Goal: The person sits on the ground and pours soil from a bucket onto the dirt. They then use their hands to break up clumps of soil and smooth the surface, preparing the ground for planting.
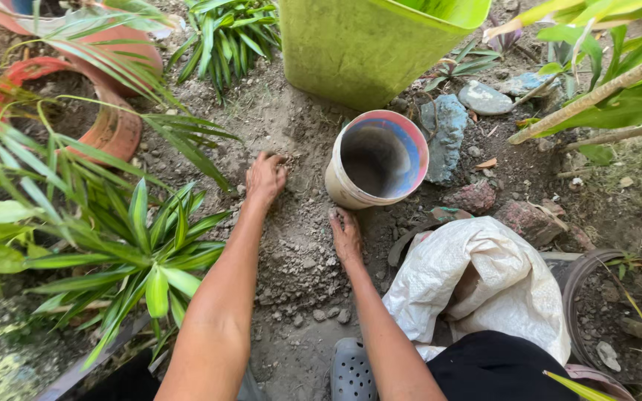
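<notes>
Down on the bare garden ground, both hands are in the dirt. Left hand (265, 178) is pressed palm-down into the loose soil (299, 260), fingers curled and dug in at the tips, gripping nothing but earth. Right hand (345, 236) lies flat on the same crumbly patch, fingers spread and relaxed, holding nothing, just beside the base of the tipped bucket (377, 158).

That bucket is small, cream-coloured outside with a pink and blue rim, lying on its side with its mouth turned toward the camera, inside looking dirty and dark. It sits right of the left hand and just above the right hand. Behind it stands a big lime-green container (358, 48), upright. A grey-blue stone (446, 134) rests against the bucket's far right side.

Near the right forearm, a crumpled white woven sack (484, 286) lies on the ground. A grey perforated clog (352, 371) shows at the bottom edge. Off to the left, a spiky green plant (143, 252) and terracotta pots (105, 119) crowd the edge.
</notes>
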